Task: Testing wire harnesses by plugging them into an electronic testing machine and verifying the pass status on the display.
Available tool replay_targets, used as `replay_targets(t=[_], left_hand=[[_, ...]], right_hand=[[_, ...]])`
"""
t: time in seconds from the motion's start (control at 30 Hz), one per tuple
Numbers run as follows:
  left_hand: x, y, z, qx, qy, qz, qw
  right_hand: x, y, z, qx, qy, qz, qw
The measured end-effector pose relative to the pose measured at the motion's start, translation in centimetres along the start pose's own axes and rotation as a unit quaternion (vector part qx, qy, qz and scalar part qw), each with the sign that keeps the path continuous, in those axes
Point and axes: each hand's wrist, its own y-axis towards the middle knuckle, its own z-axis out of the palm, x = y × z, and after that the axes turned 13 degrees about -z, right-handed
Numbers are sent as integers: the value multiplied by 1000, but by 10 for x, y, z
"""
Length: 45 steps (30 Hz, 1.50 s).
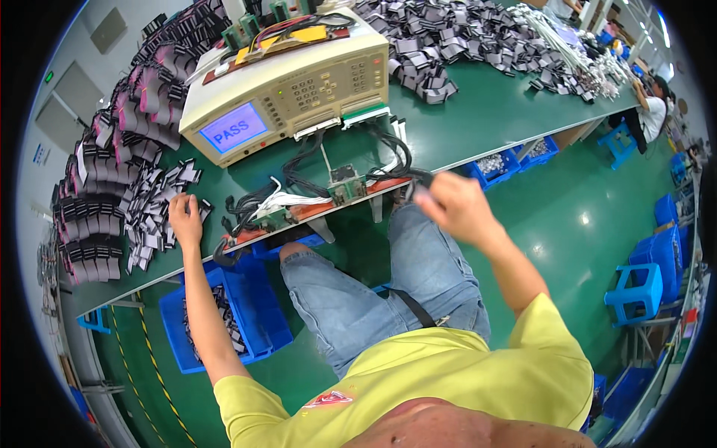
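My left hand (185, 218) is at the right edge of a loose pile of short flat ribbon cables (149, 213) with black ends, on the green table. Its thumb and fingers are apart, with nothing visible between them. My right hand (457, 207), smeared by motion, is curled just off the table's near edge, beside the right end of a wired test fixture (346, 185). A dark piece (420, 179) shows at its fingertips; its kind is too blurred to tell. Black and white wires link the fixture to a beige tester (299, 93) with a lit screen.
Stacked ribbon cables (89, 209) line the left side. Another large heap (463, 37) covers the far table. Blue bins (261, 310) stand under the left edge; more bins (493, 168) sit lower right. A person (652, 104) sits at far right near blue stools (635, 291).
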Motion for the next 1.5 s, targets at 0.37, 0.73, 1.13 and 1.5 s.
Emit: replay_targets(t=[0.37,0.73,1.13,1.5], left_hand=[[-1,3,11,-39,0,15,999],[-11,2,1,-40,20,18,999],[-15,0,2,-75,69,-11,995],[-19,-4,3,-98,73,-30,992]], right_hand=[[-204,144,17,-136,-38,55,988],[-181,6,58,-142,-176,111,968],[-187,1,73,-25,-269,167,948],[-194,-4,74,13,-257,182,949]])
